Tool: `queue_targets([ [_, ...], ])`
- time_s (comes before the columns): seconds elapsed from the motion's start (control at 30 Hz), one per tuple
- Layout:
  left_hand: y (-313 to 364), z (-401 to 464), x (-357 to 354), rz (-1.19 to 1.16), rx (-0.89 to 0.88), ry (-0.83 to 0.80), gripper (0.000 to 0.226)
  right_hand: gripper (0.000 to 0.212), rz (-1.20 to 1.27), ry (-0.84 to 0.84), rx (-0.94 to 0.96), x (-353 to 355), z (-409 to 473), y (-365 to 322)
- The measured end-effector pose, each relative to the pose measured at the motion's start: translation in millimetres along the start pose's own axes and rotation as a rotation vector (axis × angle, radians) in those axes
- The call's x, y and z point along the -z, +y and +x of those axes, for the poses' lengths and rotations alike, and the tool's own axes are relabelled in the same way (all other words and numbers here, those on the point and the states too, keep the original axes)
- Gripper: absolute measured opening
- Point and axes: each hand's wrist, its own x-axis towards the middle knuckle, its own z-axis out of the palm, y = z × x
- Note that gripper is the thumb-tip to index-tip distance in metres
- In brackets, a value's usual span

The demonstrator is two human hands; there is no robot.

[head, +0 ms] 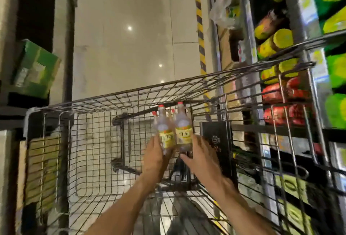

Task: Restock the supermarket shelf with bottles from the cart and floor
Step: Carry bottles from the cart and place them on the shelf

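Observation:
A few clear bottles with red caps and yellow labels stand together inside the wire cart [93, 103]. The left bottle [164, 131] and the right bottle [183, 130] are plainest; more red caps show between them. My left hand [154, 157] grips the left bottle's lower part from the left. My right hand [201, 157] reaches to the right bottle's base, fingers spread beside it; whether it grips the bottle is unclear. The shelf [307, 92] stands to the right of the cart.
A black box [217, 141] stands in the cart beside my right hand. The shelf on the right holds yellow, green and red packs [280, 92]. A green carton [35, 68] sits on a rack at the left. Tiled floor [131, 38] lies ahead, with a yellow-black striped strip.

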Motion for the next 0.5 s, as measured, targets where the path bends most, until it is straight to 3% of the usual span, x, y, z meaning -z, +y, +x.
queue_targets([
  [0.13,-5.6,47.2,-26.1,-0.127,0.068,0.090,0.093,0.086,0.074,-0.025,-0.087,-29.1,25.5,10.5],
  [0.33,-27.4,88.0,-46.0,-0.311,0.119,0.202,0.081,0.083,0.128,-0.009,-0.162,-56.9,33.4,29.8],
  [0.5,-28.7,76.7,-25.2,-0.451,0.128,0.097,0.076,0.074,0.295,-0.032,-0.268,-45.3,44.9,26.5],
])
